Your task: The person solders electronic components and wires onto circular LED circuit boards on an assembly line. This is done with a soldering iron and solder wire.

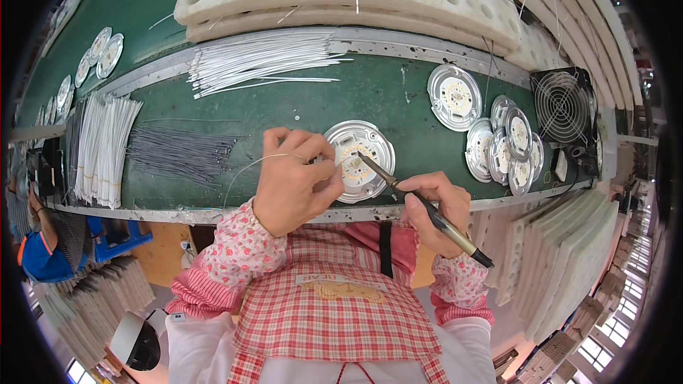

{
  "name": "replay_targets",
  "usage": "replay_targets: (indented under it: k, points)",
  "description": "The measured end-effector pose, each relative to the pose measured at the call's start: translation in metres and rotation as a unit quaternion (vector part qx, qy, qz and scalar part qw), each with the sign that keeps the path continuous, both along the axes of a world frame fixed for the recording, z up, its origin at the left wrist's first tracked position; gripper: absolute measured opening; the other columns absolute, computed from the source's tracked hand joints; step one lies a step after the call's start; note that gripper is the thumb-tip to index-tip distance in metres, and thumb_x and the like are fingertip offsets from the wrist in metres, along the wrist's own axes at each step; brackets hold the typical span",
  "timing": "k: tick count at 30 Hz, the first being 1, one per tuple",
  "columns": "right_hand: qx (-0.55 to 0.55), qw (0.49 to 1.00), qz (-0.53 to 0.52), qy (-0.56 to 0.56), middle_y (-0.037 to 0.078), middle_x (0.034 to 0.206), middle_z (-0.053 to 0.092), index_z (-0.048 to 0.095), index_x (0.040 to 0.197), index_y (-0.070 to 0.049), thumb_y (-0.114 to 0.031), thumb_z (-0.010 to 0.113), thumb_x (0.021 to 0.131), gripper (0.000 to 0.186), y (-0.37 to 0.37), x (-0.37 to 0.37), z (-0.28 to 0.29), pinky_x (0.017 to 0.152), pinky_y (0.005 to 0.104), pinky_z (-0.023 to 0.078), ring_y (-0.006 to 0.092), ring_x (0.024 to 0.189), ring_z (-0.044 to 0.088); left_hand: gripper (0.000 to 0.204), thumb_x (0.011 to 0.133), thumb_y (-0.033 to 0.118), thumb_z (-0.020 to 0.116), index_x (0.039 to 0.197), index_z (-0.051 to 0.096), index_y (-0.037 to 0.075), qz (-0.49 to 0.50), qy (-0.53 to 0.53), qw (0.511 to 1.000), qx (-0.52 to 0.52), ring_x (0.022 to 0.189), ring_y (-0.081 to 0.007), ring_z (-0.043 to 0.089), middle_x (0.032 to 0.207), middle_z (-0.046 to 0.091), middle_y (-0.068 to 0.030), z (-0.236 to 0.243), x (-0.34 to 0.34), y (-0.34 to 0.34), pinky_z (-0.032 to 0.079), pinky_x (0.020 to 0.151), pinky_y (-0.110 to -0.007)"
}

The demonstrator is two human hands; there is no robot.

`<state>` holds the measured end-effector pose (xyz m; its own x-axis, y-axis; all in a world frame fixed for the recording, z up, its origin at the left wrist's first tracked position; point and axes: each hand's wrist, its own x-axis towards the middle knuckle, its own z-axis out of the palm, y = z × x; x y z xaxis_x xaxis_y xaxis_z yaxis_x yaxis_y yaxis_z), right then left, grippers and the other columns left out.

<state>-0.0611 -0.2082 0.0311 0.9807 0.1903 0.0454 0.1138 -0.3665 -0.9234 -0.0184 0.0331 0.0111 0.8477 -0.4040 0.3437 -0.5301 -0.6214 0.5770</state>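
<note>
Two hands work apart from each other over a round, silvery metal disc with a ring of small yellow dots (356, 172), which lies flat on the green surface (274, 110) near its front edge. The left hand (299, 181) has thumb and fingertips pinched together at the disc's left side, on a thin pale wire (245, 169) that curves away leftward; the exact pinch is hidden by the fingers. The right hand (437, 210) is clamped on a pen-shaped soldering iron with an olive-brown barrel and dark ends (457, 236), its tip over the dots.

By its look, the disc should be light, stiff and rather slippery, its dotted face the delicate part; the raised rim is the safer hold. The wire looks springy and easily kinked, so a pinch close to its working end should steady it best. The iron probably balances well in a pen grip, and only its barrel suits fingers, since the slim front may be hot.
</note>
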Motion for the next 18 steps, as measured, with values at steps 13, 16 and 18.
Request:
replay_targets:
  k: [13, 16, 18]
  points:
    - [0.003, 0.999, 0.02, 0.027, 0.005, 0.062, 0.063, 0.067, 0.1, -0.001, -0.006, 0.065, 0.087, 0.014, -0.0061, 0.0077, 0.0006, 0.05, 0.0244, 0.042, 0.0091, 0.05, 0.055, 0.015, 0.07, 0.008, 0.072, 0.061, 0.06, 0.007, -0.025, 0.02, 0.999, 0.004, 0.079, -0.0193, 0.057, 0.081, 0.06, 0.0006, -0.0077, 0.0068, -0.0082, 0.038, 0.085, -0.039]
    - [-0.009, 0.999, 0.03, 0.004, 0.005, 0.061, 0.062, 0.067, 0.1, -0.001, -0.006, 0.065, 0.087, 0.014, -0.0062, 0.0095, 0.0022, 0.049, 0.0243, 0.042, 0.0085, 0.049, 0.055, 0.014, 0.071, 0.009, 0.073, 0.062, 0.061, 0.007, -0.032, 0.02, 0.999, 0.01, 0.079, -0.0191, 0.057, 0.082, 0.06, 0.0006, -0.0065, 0.0062, -0.0079, 0.038, 0.085, -0.039]
    - [-0.021, 0.999, 0.038, -0.014, 0.005, 0.061, 0.062, 0.067, 0.1, -0.001, -0.006, 0.065, 0.087, 0.014, -0.0048, 0.0087, 0.0033, 0.049, 0.0247, 0.042, 0.0089, 0.049, 0.055, 0.012, 0.071, 0.009, 0.073, 0.064, 0.063, 0.008, -0.032, 0.015, 0.999, 0.012, 0.079, -0.0188, 0.057, 0.082, 0.06, 0.0006, -0.0061, 0.0059, -0.0081, 0.038, 0.085, -0.039]
